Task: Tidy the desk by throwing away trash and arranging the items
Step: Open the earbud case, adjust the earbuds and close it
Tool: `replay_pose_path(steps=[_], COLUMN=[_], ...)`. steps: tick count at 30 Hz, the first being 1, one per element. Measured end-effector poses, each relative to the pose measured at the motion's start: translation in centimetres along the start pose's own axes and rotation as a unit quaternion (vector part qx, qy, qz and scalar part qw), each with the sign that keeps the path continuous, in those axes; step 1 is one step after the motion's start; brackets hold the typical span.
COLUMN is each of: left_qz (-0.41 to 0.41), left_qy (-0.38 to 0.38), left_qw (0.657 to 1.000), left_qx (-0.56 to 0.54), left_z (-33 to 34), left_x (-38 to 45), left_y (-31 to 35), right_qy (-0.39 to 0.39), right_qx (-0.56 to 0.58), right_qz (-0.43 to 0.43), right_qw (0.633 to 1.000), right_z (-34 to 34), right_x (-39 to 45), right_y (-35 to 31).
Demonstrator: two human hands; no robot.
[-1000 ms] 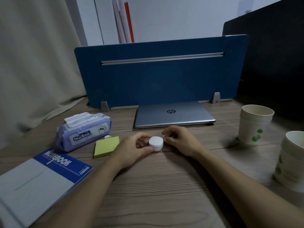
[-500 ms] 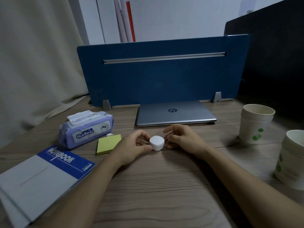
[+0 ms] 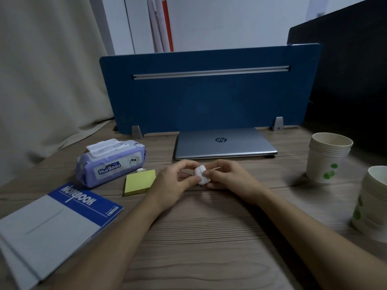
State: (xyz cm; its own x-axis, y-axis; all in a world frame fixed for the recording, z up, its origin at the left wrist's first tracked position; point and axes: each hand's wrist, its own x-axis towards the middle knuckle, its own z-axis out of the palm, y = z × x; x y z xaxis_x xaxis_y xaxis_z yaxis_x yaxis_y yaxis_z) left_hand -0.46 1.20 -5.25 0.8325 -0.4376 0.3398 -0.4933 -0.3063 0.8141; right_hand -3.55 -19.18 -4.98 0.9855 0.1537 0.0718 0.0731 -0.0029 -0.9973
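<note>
Desk [image 3: 209, 237] stuff first: wood-grain top, and right in the middle of it both hands are on a small white round case [image 3: 201, 174], tipped up on its edge so you can see a seam line running around it. Left hand [image 3: 178, 181] has it pinched from the left side, thumb low and fingers curled over the top. Right hand [image 3: 226, 176] grips it from the right, fingers wrapped behind and under it. So both are closed around the same little thing, neither one loose. Whether it touches the wood or is lifted a bit, can't tell.

Just left of the hands sits a yellow sticky note pad [image 3: 139, 182], and touching its far left corner is a tiny white object [image 3: 141, 170], too small to make out. Left of that, a purple pack of wet wipes [image 3: 111, 164] with its white flap on top. Near left corner has a blue and white notebook [image 3: 52, 225] lying at an angle.

Far side, centre: a closed silver laptop [image 3: 225, 144] right against the blue divider panel [image 3: 209, 91]. On the right, a stack of paper cups [image 3: 327, 158] with green dots, and a second cup stack [image 3: 371, 204] nearer, at the frame edge. Beige curtain [image 3: 46, 70] hangs at far left.
</note>
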Motion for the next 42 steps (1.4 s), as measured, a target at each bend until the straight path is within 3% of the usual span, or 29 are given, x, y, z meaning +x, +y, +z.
replay_pose_path(steps=[9, 20, 28, 32, 42], left_qz=[0.072, 0.078, 0.056, 0.016, -0.001], left_qy=[0.033, 0.025, 0.029, 0.029, -0.021], left_qw=[0.991, 0.992, 0.995, 0.998, 0.991], left_qx=[0.104, 0.097, 0.074, 0.058, 0.134], left_z=[0.9, 0.8, 0.7, 0.4, -0.3], left_x=[0.0, -0.3, -0.2, -0.4, -0.1], left_y=[0.4, 0.3, 0.4, 0.4, 0.0], right_qy=[0.015, -0.002, -0.027, 0.047, 0.132], right_qx=[-0.037, -0.11, 0.012, 0.083, -0.103], right_qz=[0.001, -0.045, -0.017, 0.019, -0.044], right_qw=[0.999, 0.993, 0.999, 0.995, 0.985], right_z=[0.1, 0.3, -0.4, -0.8, -0.7], right_x=[0.3, 0.0, 0.1, 0.4, 0.6], right_y=[0.1, 0.1, 0.2, 0.3, 0.5])
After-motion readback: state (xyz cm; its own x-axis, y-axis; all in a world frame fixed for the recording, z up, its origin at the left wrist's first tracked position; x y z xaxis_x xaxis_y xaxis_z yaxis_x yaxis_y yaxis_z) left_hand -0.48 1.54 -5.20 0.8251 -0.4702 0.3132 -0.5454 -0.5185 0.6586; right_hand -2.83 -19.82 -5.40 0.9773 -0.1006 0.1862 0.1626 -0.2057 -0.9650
